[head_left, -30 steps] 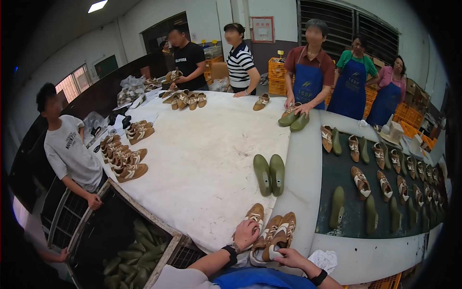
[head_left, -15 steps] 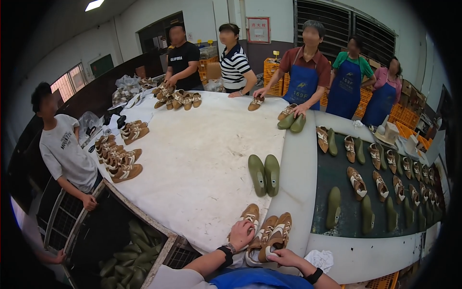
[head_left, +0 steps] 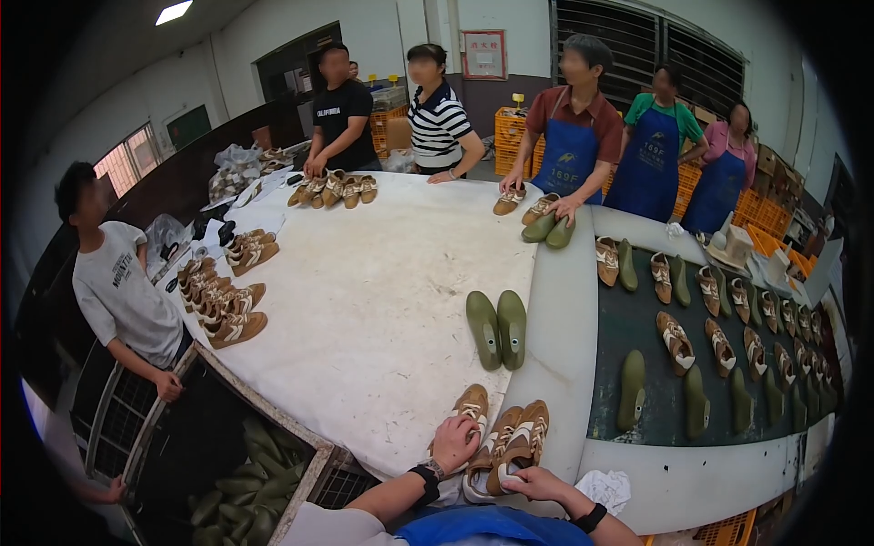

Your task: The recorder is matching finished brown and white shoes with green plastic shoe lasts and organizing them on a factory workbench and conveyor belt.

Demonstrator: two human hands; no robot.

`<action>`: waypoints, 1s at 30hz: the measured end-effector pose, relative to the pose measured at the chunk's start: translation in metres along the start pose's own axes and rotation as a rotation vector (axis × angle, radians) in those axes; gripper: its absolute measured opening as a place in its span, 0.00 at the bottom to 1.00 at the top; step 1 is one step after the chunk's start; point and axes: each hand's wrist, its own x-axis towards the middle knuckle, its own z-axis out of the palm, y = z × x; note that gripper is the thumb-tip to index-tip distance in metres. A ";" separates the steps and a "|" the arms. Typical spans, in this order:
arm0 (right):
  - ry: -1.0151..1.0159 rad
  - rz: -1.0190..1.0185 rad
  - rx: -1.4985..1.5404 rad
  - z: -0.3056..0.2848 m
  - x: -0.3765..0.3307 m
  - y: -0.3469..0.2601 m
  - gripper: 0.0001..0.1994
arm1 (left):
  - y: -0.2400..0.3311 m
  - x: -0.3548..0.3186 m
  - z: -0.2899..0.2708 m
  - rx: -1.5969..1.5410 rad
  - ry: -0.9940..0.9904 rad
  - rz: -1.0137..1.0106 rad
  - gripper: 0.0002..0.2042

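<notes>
At the near edge of the table, my left hand (head_left: pixel 454 445) lies curled over a brown sneaker (head_left: pixel 472 402) with white stripes, its toe pointing away from me. Beside it stand two more brown-and-white sneakers, a left one (head_left: pixel 500 437) and a right one (head_left: pixel 525 443). My right hand (head_left: pixel 535 483) pinches the white heel of the right one; some fingertips are hidden at the shoe opening. Farther up on the table, a pair of green shoe lasts (head_left: pixel 497 330) rests side by side, touching neither hand.
A white-covered table (head_left: pixel 364 300) spreads ahead, with sneaker rows (head_left: pixel 223 300) at left. A dark green conveyor belt (head_left: pixel 610 382) at right carries sneakers and lasts. A bin (head_left: pixel 250 491) of lasts stands near left, crumpled paper (head_left: pixel 604 491) near right. Several people stand around.
Across the table, the person in the red shirt has slid a sneaker rightward beside another one. The person in black has lowered a sneaker to the table. My hands have barely moved.
</notes>
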 end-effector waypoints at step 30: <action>0.733 0.011 -0.370 -0.162 -0.062 0.016 0.15 | 0.002 0.009 0.002 0.003 -0.107 -0.065 0.06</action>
